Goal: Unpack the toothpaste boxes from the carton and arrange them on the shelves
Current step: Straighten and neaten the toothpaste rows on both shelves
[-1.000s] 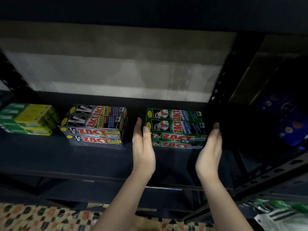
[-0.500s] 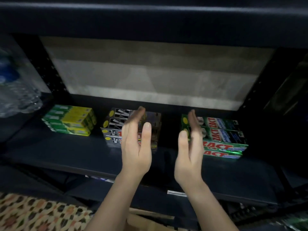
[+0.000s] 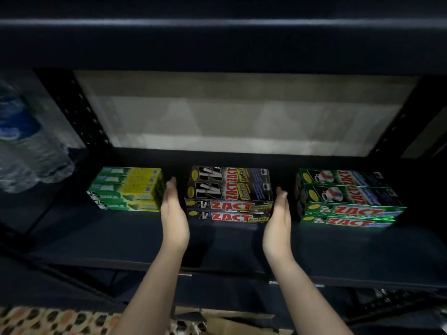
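Three stacks of toothpaste boxes sit in a row on the dark shelf [image 3: 101, 240]. At the left is a green and yellow Darlie stack [image 3: 130, 187]. In the middle is a black Zact Smokers stack [image 3: 229, 192]. At the right is a green Zact stack [image 3: 348, 199]. My left hand [image 3: 173, 213] lies flat with straight fingers against the left side of the black stack. My right hand [image 3: 278, 221] is flat against its right side. A brown carton [image 3: 232, 322] shows at the bottom edge, partly hidden by my arms.
Perforated black uprights [image 3: 77, 112] frame the shelf bay, with a pale back wall [image 3: 242, 117] behind. Water bottles [image 3: 26, 146] stand in the bay to the left. The shelf above [image 3: 217, 32] overhangs. A patterned cloth [image 3: 48, 320] lies at the bottom left.
Both hands left the sides of the green Zact stack, moved left and now flank the black Zact Smokers stack. The view has shifted left with them.
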